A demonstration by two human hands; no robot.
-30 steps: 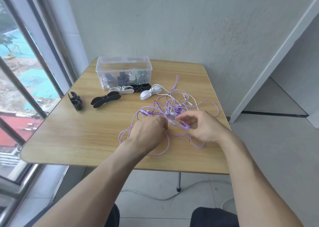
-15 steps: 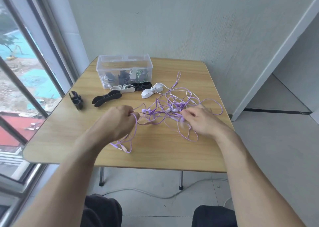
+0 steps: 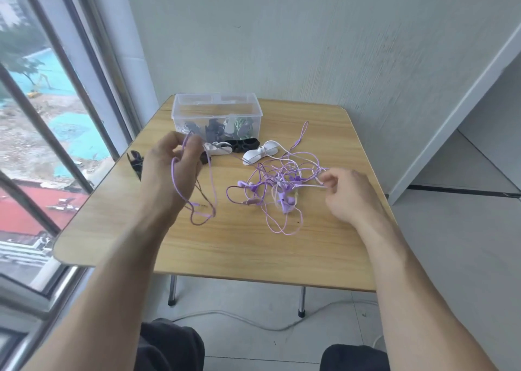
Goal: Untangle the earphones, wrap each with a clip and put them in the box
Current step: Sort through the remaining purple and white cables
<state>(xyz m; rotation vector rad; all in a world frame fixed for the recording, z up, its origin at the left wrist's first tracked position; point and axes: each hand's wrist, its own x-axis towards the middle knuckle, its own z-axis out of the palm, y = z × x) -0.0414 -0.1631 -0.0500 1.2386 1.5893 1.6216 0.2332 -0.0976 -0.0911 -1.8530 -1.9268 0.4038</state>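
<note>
Head view: only one camera, looking down at both hands over a wooden table (image 3: 253,252).
Left hand (image 3: 169,170): raised above the table, fingers curled, pinching a loop of purple cord (image 3: 194,201) that hangs down from it to the tabletop.
Right hand (image 3: 346,193): low over the table, fingertips pinching a pale strand at the edge of the tangle.
Earphones (image 3: 279,190): purple tangled heap on the table, between the hands, touching the right one.
Box (image 3: 217,116): clear plastic, beyond the left hand, some wrapped items inside.
Clips: a white clip (image 3: 259,153) and a black clip (image 3: 245,145) lie just in front of the box, between it and the tangle.
</note>
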